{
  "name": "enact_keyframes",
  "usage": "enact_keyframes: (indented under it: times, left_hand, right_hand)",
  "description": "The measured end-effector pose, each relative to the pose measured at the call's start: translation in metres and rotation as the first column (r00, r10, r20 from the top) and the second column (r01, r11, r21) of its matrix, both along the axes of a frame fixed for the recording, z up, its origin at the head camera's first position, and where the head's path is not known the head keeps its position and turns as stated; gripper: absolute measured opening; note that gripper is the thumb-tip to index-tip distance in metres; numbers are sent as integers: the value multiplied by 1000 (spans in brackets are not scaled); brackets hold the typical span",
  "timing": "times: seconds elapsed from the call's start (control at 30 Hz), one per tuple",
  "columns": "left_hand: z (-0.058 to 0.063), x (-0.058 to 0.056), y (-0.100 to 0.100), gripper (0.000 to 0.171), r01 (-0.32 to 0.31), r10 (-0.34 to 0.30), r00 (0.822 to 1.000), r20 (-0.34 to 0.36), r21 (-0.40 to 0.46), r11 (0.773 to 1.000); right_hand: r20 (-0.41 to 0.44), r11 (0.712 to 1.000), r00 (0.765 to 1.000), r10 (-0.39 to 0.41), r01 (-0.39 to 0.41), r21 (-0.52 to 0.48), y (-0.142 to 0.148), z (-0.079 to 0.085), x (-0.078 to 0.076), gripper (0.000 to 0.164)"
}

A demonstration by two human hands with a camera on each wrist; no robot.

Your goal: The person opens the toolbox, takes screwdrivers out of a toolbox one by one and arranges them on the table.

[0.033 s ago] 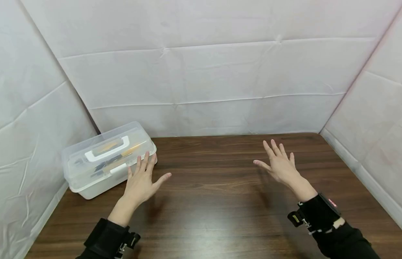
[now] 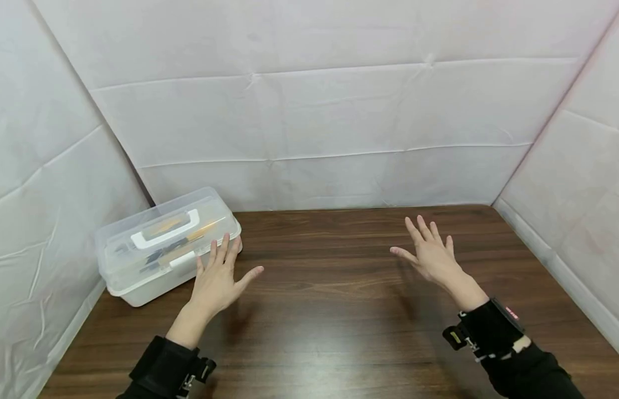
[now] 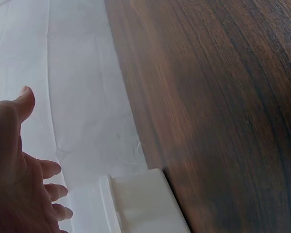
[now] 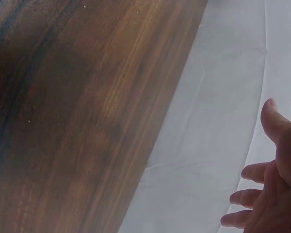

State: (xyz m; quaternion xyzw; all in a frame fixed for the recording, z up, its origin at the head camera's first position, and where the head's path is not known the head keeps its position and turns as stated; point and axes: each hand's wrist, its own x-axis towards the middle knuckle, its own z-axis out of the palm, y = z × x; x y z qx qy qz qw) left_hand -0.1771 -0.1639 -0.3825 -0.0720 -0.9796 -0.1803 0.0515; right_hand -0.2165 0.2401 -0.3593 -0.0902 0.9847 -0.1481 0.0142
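A translucent plastic storage box (image 2: pixel 149 285) with a clear lid and a white handle (image 2: pixel 165 230) sits at the back left of the table. Yellow and dark items show dimly through its lid. My left hand (image 2: pixel 216 285), fingers spread, hovers by the box's front right corner, its fingertips overlapping the box in the head view. In the left wrist view the box's pale side (image 3: pixel 145 201) lies beyond the fingers. Over the right part of the table, my right hand (image 2: pixel 434 260) is held with fingers spread and nothing in it.
The dark wood table (image 2: pixel 314 310) is bounded by white fabric walls at the back (image 2: pixel 309 122), the left (image 2: pixel 40 221) and the right (image 2: pixel 578 210). Black bands with small cameras wrap both wrists. The box stands close to the left wall.
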Motion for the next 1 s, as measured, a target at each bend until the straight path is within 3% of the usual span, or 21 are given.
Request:
enact_keyframes:
  times: [0.17, 0.37, 0.67, 1.0]
  left_hand:
    - [1, 0, -1, 87, -12, 12, 1000, -7, -2, 1000]
    - [9, -3, -9, 87, -39, 40, 995, -87, 15, 999]
    - [10, -18, -36, 89, -139, 131, 967, -216, -21, 990]
    - [7, -25, -66, 78, -228, 214, 947, -240, -34, 973]
  right_hand:
    - [1, 1000, 1000, 0, 0, -6, 2, -1, 0, 85]
    - [-12, 1000, 1000, 2, -3, -18, 2, 1, 1, 85]
    - [-10, 999, 1000, 1, -1, -34, 2, -3, 0, 86]
    - [18, 998, 1000, -12, 13, -67, 2, -16, 1, 87]
